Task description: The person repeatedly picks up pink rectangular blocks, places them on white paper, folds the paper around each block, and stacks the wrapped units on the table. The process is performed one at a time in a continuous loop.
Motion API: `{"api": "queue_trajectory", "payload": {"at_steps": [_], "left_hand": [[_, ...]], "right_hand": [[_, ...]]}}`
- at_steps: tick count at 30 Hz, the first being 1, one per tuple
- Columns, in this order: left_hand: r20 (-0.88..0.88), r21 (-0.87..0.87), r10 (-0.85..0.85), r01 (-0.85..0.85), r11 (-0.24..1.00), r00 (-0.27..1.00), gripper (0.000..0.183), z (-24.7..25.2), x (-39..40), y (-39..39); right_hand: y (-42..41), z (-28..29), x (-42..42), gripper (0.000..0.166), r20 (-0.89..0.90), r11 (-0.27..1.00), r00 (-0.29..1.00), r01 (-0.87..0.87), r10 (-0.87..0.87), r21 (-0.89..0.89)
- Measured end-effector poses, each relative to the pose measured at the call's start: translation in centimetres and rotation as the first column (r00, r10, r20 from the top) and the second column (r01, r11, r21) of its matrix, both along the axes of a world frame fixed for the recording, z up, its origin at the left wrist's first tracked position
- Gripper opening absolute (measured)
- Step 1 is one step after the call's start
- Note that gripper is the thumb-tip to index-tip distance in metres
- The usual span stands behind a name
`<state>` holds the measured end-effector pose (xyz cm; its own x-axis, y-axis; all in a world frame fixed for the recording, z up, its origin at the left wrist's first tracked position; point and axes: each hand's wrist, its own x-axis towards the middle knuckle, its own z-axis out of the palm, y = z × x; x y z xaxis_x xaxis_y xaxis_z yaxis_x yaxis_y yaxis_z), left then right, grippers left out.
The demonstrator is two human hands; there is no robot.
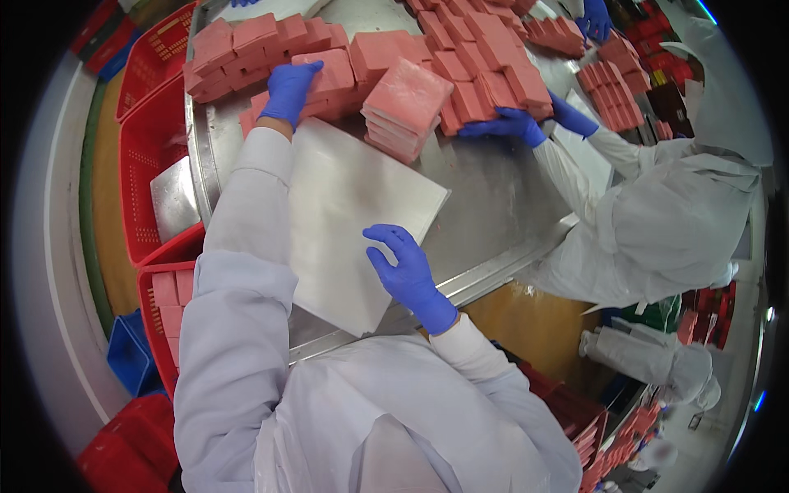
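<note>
In a blue glove, my left hand (290, 91) grips the left side of a pink block (330, 73) on the table's far side; its lower fingers are partly hidden. My right hand (407, 274), gloved alike, is over the near right part of a white cutting board (351, 197). Its fingers are curved and apart, with nothing between them. Just beyond the board's far right edge stands a tilted stack of pink slabs (407, 101) with pale layers showing at its side. A row of stacked pink blocks (246, 52) lies to the left of my left hand.
The metal table (493, 191) has a raised rim. Red crates (138, 185) line its left side; one holds a metal sheet (175, 197), another pink blocks (172, 302). At right, a co-worker's gloved hands (511, 126) touch a large pile of pink blocks (481, 58).
</note>
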<state>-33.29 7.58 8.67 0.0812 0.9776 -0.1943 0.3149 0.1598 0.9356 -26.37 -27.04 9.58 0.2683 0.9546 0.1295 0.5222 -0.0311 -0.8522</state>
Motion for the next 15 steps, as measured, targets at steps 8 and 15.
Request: {"api": "queue_trajectory", "payload": {"at_steps": [8, 15], "left_hand": [[0.201, -0.213, -0.108, 0.151, 0.965, 0.974, 0.048, -1.5, 0.4, 2.7], [0.545, 0.072, -0.074, 0.042, 0.997, 0.835, 0.047, -1.5, -2.5, -0.1]], "right_hand": [[1.1, 0.9, -2.4, 0.023, 0.04, 0.985, 0.985, -0.171, 0.17, 0.007], [0.3, 0.6, -2.2, 0.024, 0.004, 0.979, 0.98, -0.2, 0.2, -0.029]]}}
